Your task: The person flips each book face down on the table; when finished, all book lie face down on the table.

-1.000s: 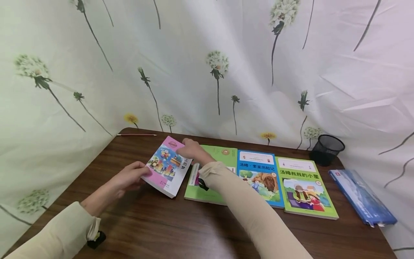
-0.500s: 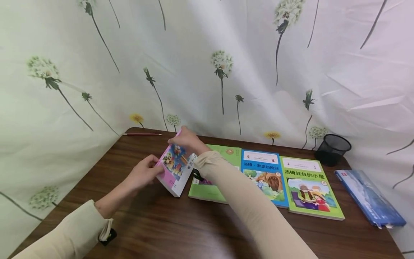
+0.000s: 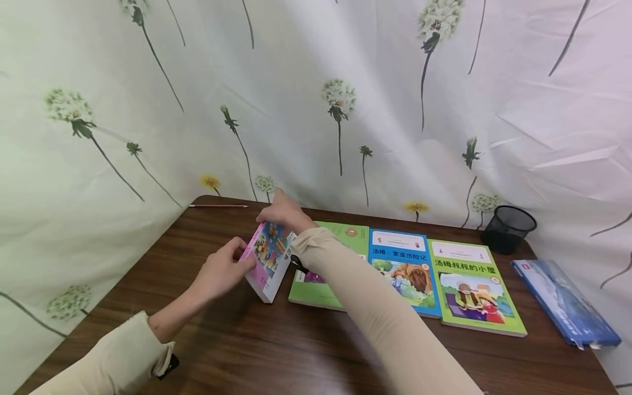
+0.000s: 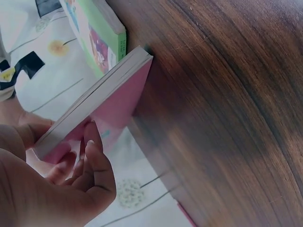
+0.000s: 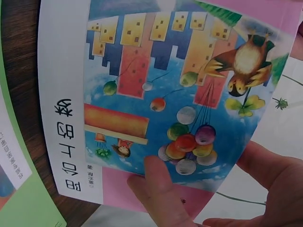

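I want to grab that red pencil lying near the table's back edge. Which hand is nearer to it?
Right. The right hand grips the pink book's top edge, just right of the red pencil. The left hand holds the book's near side, farther forward.

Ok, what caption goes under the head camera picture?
Both hands tip a pink book up beside three picture books.

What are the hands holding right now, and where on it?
Both grip the pink paperback book with the balloon cover, tilted up on its edge. The left hand pinches its left long edge; the right hand holds its far top edge.
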`<state>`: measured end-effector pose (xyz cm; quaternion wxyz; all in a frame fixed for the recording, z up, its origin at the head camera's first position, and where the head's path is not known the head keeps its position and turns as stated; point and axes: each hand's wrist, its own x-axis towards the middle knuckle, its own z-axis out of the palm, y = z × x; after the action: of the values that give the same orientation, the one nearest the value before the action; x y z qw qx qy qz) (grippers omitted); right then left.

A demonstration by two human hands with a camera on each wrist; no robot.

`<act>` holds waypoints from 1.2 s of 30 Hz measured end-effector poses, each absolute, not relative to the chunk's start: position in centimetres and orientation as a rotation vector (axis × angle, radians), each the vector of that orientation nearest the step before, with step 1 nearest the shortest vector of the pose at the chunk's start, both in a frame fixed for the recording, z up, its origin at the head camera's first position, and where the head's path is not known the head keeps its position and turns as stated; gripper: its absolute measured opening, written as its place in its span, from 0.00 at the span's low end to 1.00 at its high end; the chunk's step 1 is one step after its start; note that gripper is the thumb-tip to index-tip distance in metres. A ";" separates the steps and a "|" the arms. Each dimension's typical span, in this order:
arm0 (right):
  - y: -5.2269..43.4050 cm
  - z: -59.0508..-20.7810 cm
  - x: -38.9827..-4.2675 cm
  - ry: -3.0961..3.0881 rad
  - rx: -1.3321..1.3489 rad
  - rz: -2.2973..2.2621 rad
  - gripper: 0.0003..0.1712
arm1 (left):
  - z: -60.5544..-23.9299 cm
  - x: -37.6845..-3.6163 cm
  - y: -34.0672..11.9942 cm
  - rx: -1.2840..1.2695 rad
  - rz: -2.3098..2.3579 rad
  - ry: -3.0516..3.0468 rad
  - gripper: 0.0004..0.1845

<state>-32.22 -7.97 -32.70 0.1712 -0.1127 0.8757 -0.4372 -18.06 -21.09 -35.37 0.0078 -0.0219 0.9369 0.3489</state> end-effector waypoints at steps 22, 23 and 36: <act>-8.6 -33.2 -32.7 2.534 -0.216 -1.345 0.54 | -36.0 -17.2 -20.3 0.003 1.090 2.987 0.14; -8.6 -33.1 -32.7 2.541 -0.207 -1.337 0.54 | -36.0 -17.2 -20.3 0.003 1.096 2.984 0.15; -8.0 -32.4 -32.5 2.645 -0.168 -1.256 0.46 | -35.9 -17.5 -20.0 0.058 1.131 2.960 0.21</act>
<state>-32.48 -8.01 -32.35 0.1043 -0.0568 0.8969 -0.4260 -17.55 -19.98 -35.90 -0.0141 0.0182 0.9339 0.3568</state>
